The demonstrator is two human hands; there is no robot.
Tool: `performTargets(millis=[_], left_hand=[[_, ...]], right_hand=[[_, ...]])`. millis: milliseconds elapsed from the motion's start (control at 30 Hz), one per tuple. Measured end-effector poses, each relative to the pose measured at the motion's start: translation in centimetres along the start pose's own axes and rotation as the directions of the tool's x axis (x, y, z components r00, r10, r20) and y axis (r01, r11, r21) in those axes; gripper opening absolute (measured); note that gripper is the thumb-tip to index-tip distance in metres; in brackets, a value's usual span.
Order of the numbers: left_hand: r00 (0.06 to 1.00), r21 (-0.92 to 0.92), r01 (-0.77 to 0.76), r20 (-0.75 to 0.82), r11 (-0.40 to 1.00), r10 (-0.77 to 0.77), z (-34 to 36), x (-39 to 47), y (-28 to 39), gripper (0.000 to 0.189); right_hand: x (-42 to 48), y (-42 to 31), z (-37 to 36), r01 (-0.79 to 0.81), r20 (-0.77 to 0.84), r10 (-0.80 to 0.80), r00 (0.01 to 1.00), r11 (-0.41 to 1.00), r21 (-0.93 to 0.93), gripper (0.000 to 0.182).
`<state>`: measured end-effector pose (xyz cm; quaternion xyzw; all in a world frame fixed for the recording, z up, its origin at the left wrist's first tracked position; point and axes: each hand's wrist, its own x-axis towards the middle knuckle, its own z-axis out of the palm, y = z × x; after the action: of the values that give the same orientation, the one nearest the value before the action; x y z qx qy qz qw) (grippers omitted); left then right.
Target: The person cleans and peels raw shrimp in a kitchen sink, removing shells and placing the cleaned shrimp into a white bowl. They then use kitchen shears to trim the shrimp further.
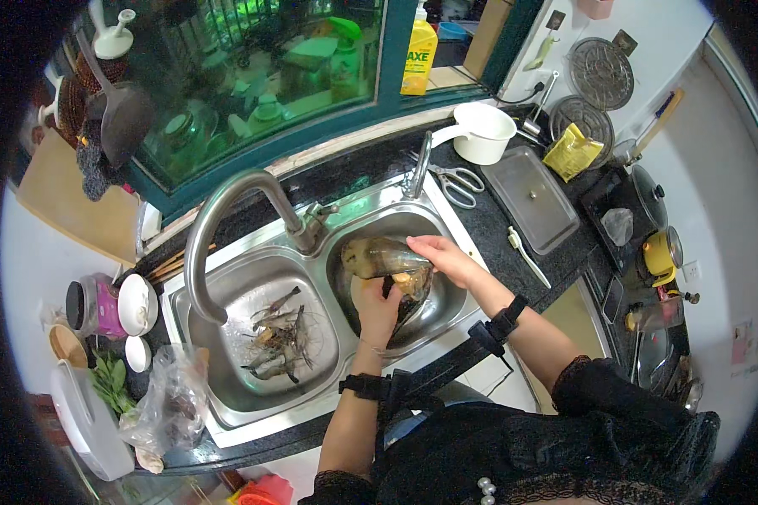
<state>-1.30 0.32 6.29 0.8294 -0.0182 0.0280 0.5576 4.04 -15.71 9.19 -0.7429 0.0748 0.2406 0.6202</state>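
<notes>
A large bivalve, likely a pen shell (385, 257), is held open above the right sink basin (458, 306). Its dark, glossy upper valve is raised, and pale orange flesh (410, 283) shows in the gap. My right hand (443, 257) grips the shell's right end, thumb and fingers around it. At the near opening, my left hand (378, 309) grasps the shell with bent fingers; their tips are partly hidden under the upper valve. Several whole raw shrimp (281, 338) lie in the left sink basin (218, 372), with long feelers spread on the steel.
A curved faucet (211, 252) arches over the left basin. Right of the sink are scissors (460, 186), a white pot (483, 136), a metal tray lid (534, 196) and a white-handled brush (529, 257). Bowls (138, 306), leafy greens (110, 382) and a plastic bag (174, 398) stand left.
</notes>
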Motion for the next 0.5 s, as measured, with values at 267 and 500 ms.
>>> performTargets(millis=[267, 500], left_hand=[[0.995, -0.237, 0.095, 0.013, 0.967, -0.094, 0.9, 0.4, -1.7, 0.014], [1.000, -0.354, 0.030, 0.005, 0.935, -0.031, 2.5, 0.7, -5.0, 0.013]], right_hand=[[0.8, 1.1, -0.2, -0.004, 0.063, 0.003, 0.998, 1.000, 0.024, 0.050], [1.1, 1.3, 0.8, 0.052, -0.009, -0.051, 0.999, 0.994, 0.097, 0.047]])
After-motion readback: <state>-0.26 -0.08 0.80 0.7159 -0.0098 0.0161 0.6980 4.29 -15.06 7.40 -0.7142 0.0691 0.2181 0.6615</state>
